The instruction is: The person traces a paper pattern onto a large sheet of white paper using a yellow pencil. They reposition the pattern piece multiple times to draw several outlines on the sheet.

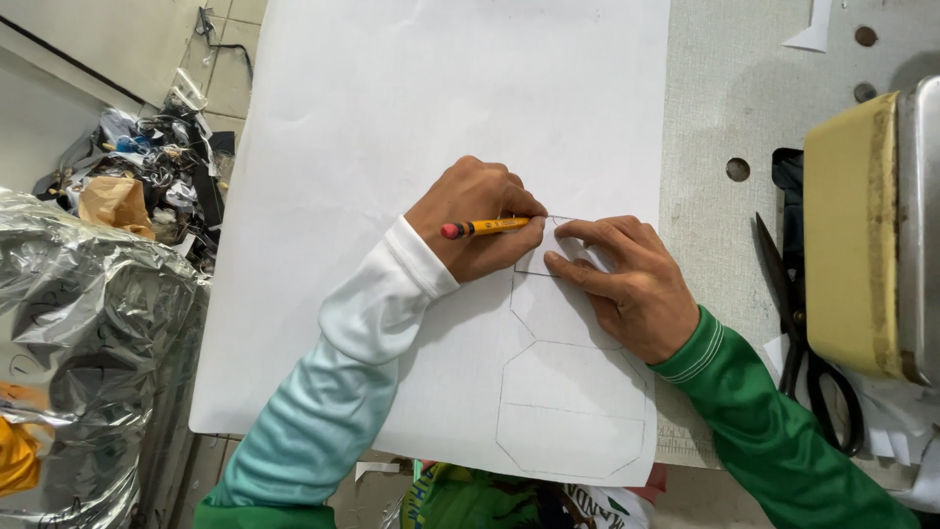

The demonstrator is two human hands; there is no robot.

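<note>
A large white sheet of paper (392, 147) lies on the worktable (729, 108). Pencil outlines of angular shapes (573, 411) run down its lower right part. My left hand (480, 216) grips a yellow pencil (488, 227) with a red eraser end, its tip against a small white template piece (544, 257). My right hand (622, 284) presses flat on that piece, fingers spread over it and holding it against the sheet. Part of the template is hidden under my fingers.
Black-handled scissors (798, 323) lie on the table to the right, beside a yellow and metal machine body (862, 225). Round holes (737, 168) mark the tabletop. Crinkled silver plastic (88, 333) and a heap of scraps (147, 176) sit at the left.
</note>
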